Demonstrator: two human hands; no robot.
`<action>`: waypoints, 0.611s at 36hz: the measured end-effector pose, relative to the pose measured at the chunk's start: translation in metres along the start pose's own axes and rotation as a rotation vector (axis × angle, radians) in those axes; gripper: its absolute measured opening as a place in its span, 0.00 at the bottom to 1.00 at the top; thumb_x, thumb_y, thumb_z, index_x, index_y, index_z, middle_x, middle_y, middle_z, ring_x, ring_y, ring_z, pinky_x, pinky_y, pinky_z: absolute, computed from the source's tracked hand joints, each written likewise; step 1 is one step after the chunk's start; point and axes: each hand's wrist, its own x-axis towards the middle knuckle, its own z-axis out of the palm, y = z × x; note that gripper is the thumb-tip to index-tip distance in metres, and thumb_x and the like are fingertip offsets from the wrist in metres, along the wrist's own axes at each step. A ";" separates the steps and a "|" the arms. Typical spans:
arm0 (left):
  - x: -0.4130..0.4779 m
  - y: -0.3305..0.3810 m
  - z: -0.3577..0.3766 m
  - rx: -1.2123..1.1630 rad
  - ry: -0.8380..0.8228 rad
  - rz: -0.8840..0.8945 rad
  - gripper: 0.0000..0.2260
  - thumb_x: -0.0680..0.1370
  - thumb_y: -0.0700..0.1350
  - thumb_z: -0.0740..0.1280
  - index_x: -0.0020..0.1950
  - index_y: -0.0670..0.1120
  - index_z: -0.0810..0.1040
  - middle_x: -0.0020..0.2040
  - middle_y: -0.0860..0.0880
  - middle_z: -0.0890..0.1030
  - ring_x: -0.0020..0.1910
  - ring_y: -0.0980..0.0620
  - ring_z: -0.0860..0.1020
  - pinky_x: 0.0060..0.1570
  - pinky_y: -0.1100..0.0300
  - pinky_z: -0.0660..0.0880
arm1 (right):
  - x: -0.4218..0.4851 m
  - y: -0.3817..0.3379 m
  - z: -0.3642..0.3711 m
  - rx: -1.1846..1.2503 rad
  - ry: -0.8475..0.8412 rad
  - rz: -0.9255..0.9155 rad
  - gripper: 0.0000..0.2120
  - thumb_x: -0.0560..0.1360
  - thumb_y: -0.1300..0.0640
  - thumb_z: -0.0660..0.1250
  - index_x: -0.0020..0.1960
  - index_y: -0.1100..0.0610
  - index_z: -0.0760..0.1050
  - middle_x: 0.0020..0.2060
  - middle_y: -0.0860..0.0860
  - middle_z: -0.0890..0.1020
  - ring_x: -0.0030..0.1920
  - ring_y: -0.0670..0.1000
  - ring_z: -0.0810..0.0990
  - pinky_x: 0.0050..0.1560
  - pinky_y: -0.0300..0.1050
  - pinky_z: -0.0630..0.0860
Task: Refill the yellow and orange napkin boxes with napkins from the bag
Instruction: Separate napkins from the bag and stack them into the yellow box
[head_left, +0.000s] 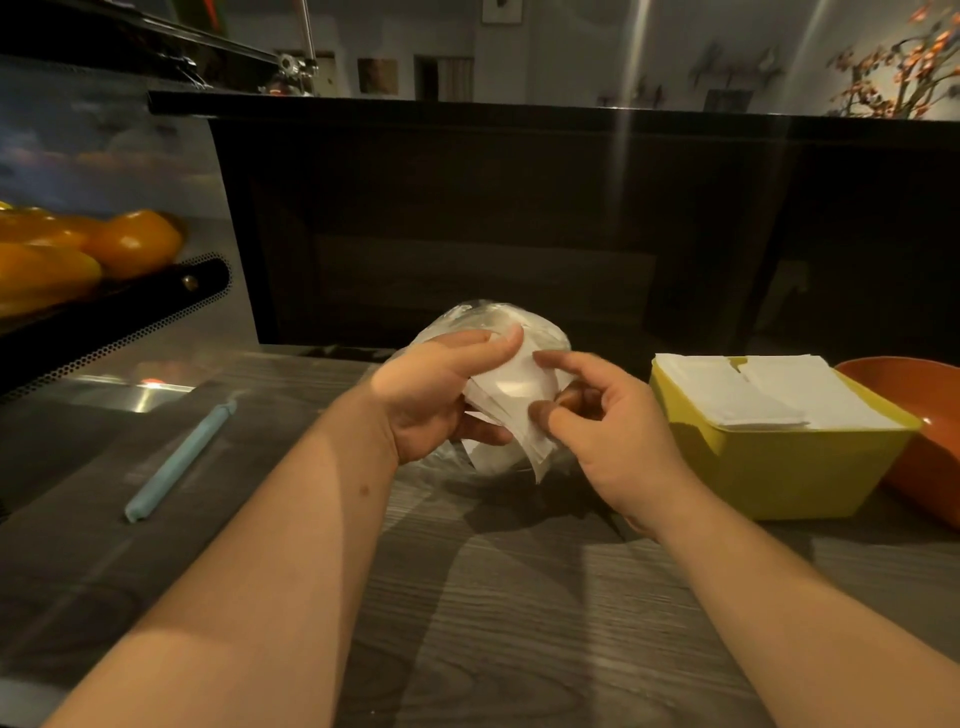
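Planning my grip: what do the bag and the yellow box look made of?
The bag: thin clear plastic film, by its glossy crinkles and see-through wall. The yellow box: probably hard plastic, smooth and semi-matt, with rigid straight walls.

The napkins (511, 387) held by the left hand (441, 395) and the right hand (597, 421) were thin white paper, matt. Around the grip, the bag (483, 322) was clear plastic film, glossy and wrinkled. Right of the grip, the yellow box (789, 467) looked like smooth plastic with a dull shine, and the stack (753, 389) in it was matt paper. Beyond it, the orange box (930, 452) was smooth too. Under the grip, the table (519, 597) showed matt grey wood grain. Far left of the grip, the panel (156, 332) was shiny perforated metal.
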 end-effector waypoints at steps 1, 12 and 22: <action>0.000 0.000 0.001 -0.003 0.005 0.022 0.17 0.78 0.51 0.70 0.64 0.47 0.80 0.51 0.46 0.85 0.45 0.49 0.85 0.36 0.58 0.79 | 0.000 0.000 0.000 -0.010 0.051 -0.021 0.20 0.75 0.57 0.74 0.62 0.41 0.74 0.41 0.51 0.80 0.43 0.48 0.80 0.40 0.38 0.81; -0.001 0.004 -0.005 -0.169 0.043 0.230 0.13 0.78 0.38 0.67 0.62 0.47 0.80 0.53 0.48 0.85 0.48 0.48 0.85 0.35 0.61 0.80 | 0.001 -0.013 0.000 0.836 0.001 0.402 0.28 0.65 0.55 0.75 0.64 0.54 0.75 0.53 0.54 0.86 0.51 0.55 0.87 0.57 0.58 0.81; 0.007 -0.002 -0.006 -0.048 0.106 0.178 0.13 0.78 0.36 0.69 0.62 0.44 0.80 0.52 0.45 0.85 0.47 0.49 0.85 0.37 0.58 0.81 | 0.008 -0.001 -0.006 0.671 0.024 0.373 0.13 0.79 0.63 0.67 0.61 0.52 0.79 0.57 0.51 0.84 0.57 0.55 0.83 0.42 0.47 0.83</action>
